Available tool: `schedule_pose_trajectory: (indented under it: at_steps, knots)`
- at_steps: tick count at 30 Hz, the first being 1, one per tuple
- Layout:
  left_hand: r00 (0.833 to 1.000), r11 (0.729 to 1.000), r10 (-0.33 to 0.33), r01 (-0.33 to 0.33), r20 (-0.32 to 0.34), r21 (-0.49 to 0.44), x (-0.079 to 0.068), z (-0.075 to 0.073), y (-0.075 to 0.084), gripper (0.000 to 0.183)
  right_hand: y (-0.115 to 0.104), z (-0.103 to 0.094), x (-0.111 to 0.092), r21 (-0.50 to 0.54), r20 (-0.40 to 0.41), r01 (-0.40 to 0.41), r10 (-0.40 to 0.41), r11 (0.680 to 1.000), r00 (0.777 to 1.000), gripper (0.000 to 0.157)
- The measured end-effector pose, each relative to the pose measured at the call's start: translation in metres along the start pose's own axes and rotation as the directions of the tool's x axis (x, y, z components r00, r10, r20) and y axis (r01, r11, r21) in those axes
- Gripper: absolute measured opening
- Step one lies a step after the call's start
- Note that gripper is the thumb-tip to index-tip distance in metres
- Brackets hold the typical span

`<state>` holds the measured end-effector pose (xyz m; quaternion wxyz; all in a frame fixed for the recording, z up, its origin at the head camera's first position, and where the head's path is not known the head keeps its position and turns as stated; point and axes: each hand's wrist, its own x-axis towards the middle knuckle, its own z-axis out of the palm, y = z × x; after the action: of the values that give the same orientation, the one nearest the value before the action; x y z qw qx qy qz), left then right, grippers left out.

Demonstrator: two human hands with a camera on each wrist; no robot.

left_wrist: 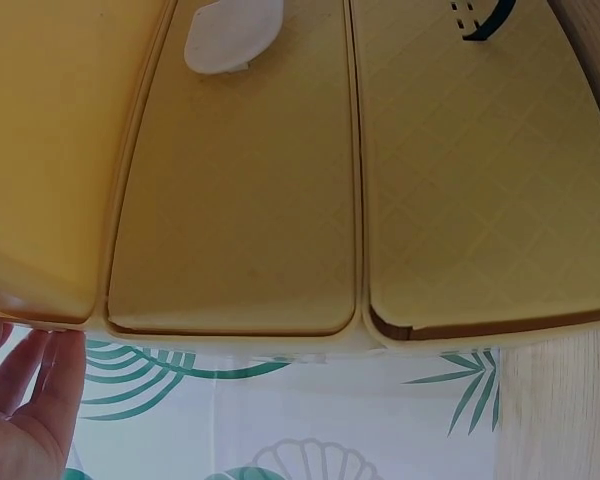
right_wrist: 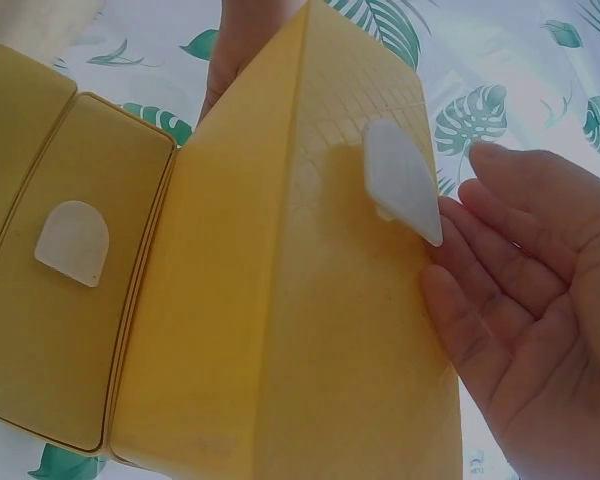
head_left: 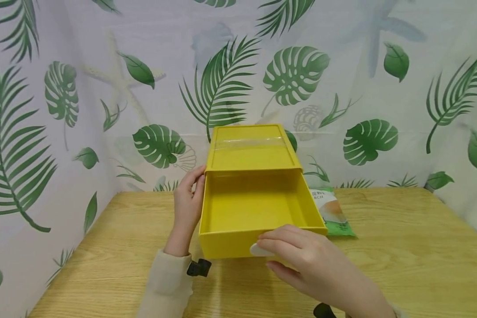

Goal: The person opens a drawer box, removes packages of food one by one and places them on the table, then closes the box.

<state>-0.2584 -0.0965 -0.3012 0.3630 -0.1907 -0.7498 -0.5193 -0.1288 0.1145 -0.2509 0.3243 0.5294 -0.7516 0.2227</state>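
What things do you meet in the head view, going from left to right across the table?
Left hand on the box's side → yellow drawer box with its drawer pulled out → green packet behind the box's right corner.

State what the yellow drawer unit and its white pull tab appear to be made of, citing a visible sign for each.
Yellow drawer unit: probably moulded plastic, matt, with rounded seams and a faint grid texture in the wrist views. White pull tab: likely smooth translucent plastic, slightly glossy; the right hand's fingers touch it.
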Motion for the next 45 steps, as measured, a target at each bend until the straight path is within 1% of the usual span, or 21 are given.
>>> schedule_pose_trajectory:
  at_steps: [6,14,21,32,35,41,45]
  knots:
    - [1.0,1.0,0.001,-0.001,-0.005,0.002,-0.001,-0.001,-0.003,0.025,0.0,0.002,-0.001,0.001,0.012,-0.016,0.016,1.0,1.0,0.022]
    - [1.0,1.0,-0.004,0.004,0.004,-0.005,-0.001,0.001,-0.005,0.025,0.003,0.005,-0.002,-0.007,-0.001,-0.021,0.021,1.0,1.0,0.025]
    - [1.0,1.0,0.017,-0.017,-0.012,-0.025,0.001,0.001,-0.005,0.025,0.007,0.006,0.0,-0.01,0.001,-0.036,0.036,0.999,0.999,0.026]
    - [1.0,0.999,-0.005,0.004,-0.005,-0.038,0.0,0.0,-0.004,0.025,0.015,0.01,0.0,-0.034,0.012,-0.051,0.051,0.998,0.999,0.023]
    - [1.0,0.999,-0.011,0.011,-0.004,-0.033,0.0,0.0,-0.006,0.025,0.017,0.012,0.001,-0.04,0.019,-0.069,0.069,0.997,0.997,0.023]
    - [1.0,1.0,-0.013,0.013,-0.003,-0.018,0.0,0.0,-0.006,0.025,0.023,0.012,0.003,-0.036,0.058,-0.142,0.144,0.989,0.988,0.023]
    - [1.0,1.0,-0.008,0.008,0.003,-0.011,0.0,0.0,-0.005,0.025,0.025,0.012,0.004,-0.049,0.061,-0.156,0.159,0.986,0.985,0.021]
